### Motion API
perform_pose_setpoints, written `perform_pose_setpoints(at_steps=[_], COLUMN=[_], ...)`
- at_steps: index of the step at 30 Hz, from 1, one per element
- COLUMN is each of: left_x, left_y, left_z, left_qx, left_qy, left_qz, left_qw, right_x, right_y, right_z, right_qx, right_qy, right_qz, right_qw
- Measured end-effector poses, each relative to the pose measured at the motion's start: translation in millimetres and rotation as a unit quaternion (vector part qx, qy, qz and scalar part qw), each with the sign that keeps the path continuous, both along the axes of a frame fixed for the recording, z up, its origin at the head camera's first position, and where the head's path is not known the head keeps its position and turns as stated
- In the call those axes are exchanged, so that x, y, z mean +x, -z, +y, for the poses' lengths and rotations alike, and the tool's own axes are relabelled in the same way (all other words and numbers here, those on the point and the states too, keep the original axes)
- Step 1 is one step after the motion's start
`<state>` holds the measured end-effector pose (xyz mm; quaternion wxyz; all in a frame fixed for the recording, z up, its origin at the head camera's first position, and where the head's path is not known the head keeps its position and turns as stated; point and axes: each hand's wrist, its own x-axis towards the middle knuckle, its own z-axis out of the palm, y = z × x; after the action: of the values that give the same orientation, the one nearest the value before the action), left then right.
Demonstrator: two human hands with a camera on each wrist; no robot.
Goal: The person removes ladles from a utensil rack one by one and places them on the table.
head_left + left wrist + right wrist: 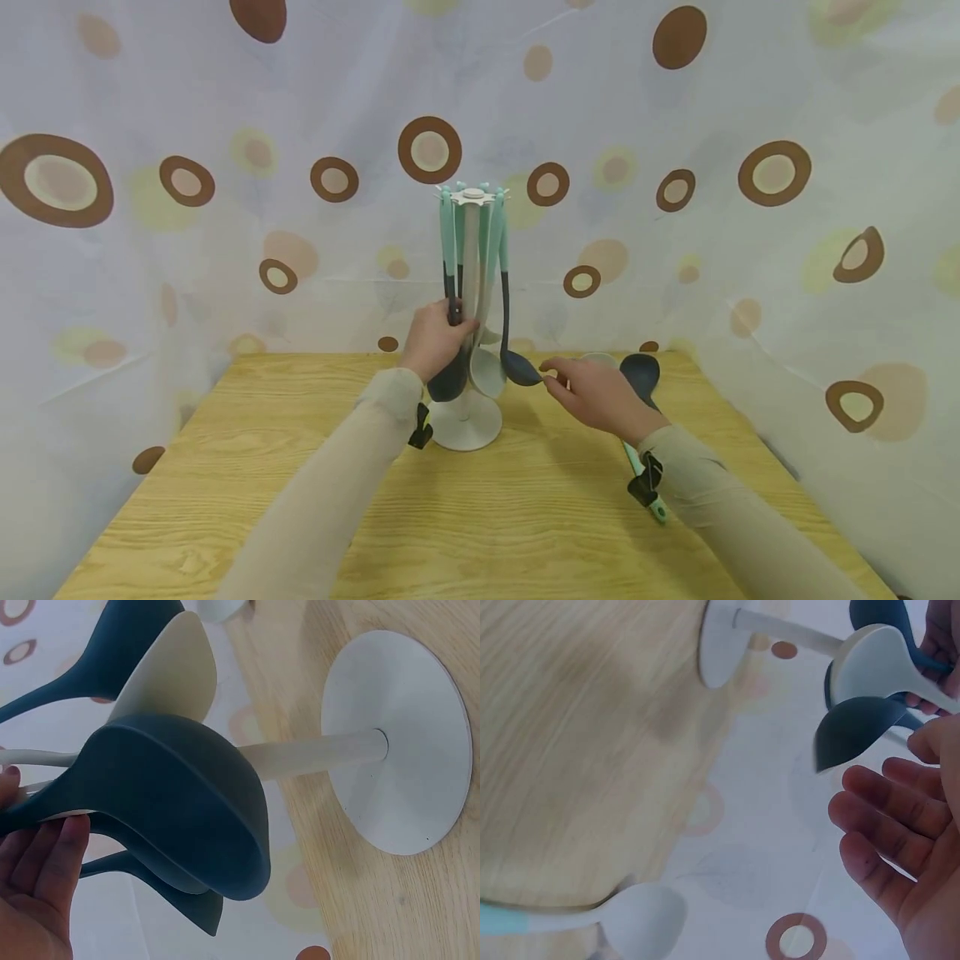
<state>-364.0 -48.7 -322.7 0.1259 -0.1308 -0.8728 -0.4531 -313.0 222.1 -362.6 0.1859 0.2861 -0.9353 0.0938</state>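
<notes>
A white utensil stand (pixel 466 427) carries several hanging kitchen utensils with mint handles. My left hand (pixel 437 337) grips a dark blue ladle (pixel 176 802) by its neck, the bowl hanging below the fingers. A white ladle (pixel 487 374) hangs beside it, close to the stand's post. On the stand's right side hangs another dark ladle (pixel 519 368), its bowl pointing out to the right. My right hand (pixel 600 396) is at the tip of that bowl, fingers loosely spread in the right wrist view, holding nothing.
On the wooden table (pixel 262 467), right of the stand, lie a dark spoon-shaped utensil (pixel 640 371) and a white spoon (pixel 645 919), partly hidden by my right arm in the head view. A patterned curtain (pixel 337 83) rises behind the table and along both sides.
</notes>
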Motion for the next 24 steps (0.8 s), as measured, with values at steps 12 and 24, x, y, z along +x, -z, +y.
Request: perform_pose_setpoints(at_steps=[12,24], left_x=[1.9,3.5], left_y=[2.1,0.9], left_z=[1.8,0.7], left_qx=[-0.007,-0.014], left_qy=[-0.005,-0.012], left_qz=[0.01,0.018], left_qw=[0.9999,0.9997], right_x=[-19.1,-24.4], right_y=[-22.9,-37.3], right_z=[-36,-84], right_qx=[-0.061,-0.077], right_qy=[0.011,0.003], right_qz=[0.015,0.001], right_qw=[0.998,0.997])
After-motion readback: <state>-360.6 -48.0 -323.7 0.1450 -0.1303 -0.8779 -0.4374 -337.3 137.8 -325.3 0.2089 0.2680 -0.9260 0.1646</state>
